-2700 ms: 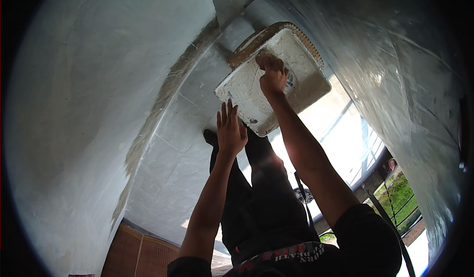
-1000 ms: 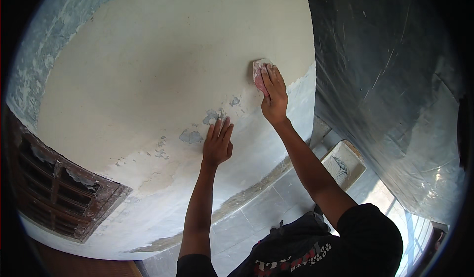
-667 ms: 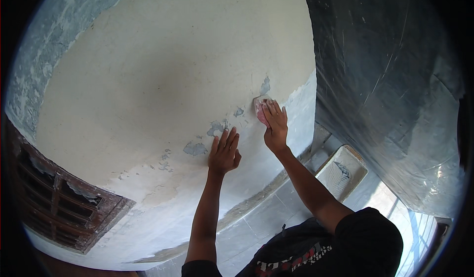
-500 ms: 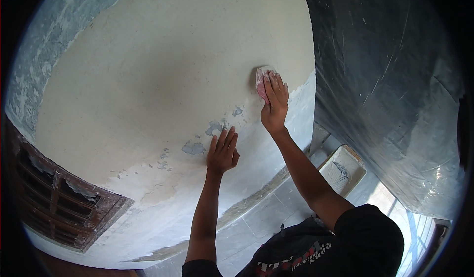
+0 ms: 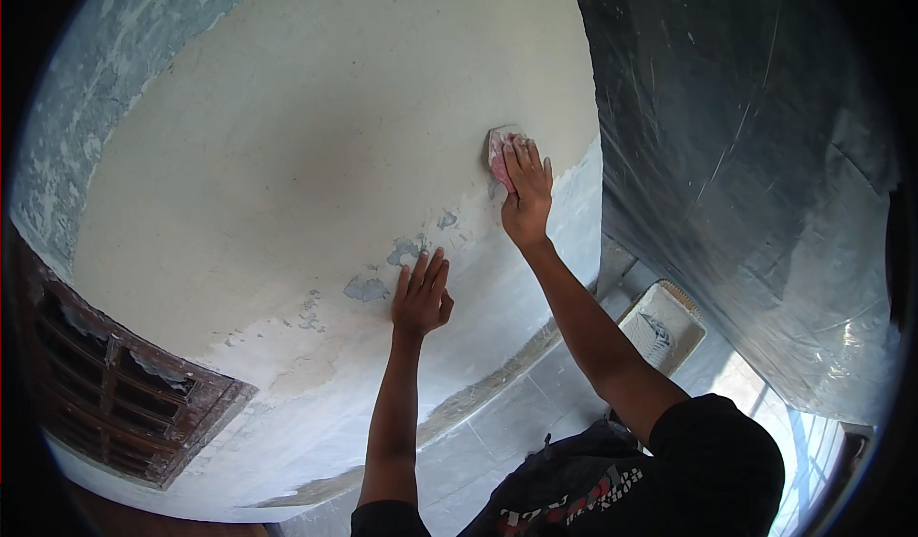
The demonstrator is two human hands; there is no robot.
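Observation:
My right hand (image 5: 528,193) presses a pinkish, white-dusted piece of sandpaper (image 5: 499,159) flat against the wall (image 5: 287,126), near its right-hand corner. The fingers lie over the sandpaper, hiding part of it. Lower and to the left, my left hand (image 5: 422,298) rests on the wall with its fingers stretched out and nothing in it. Just beside its fingertips are grey-blue patches (image 5: 365,289) where the cream coating has flaked away. Under the cream area the wall is whitish.
A shuttered brown wooden window frame (image 5: 143,398) is set in the wall at lower left. Dark plastic sheeting (image 5: 727,107) hangs along the right. A paint-smeared tray (image 5: 662,328) stands on the grey tiled floor (image 5: 512,408), right of my right forearm.
The whole view has shifted slightly. My right hand and the sandpaper have slid a little up the wall, baring a small grey spot below. My left hand keeps its place on the wall.

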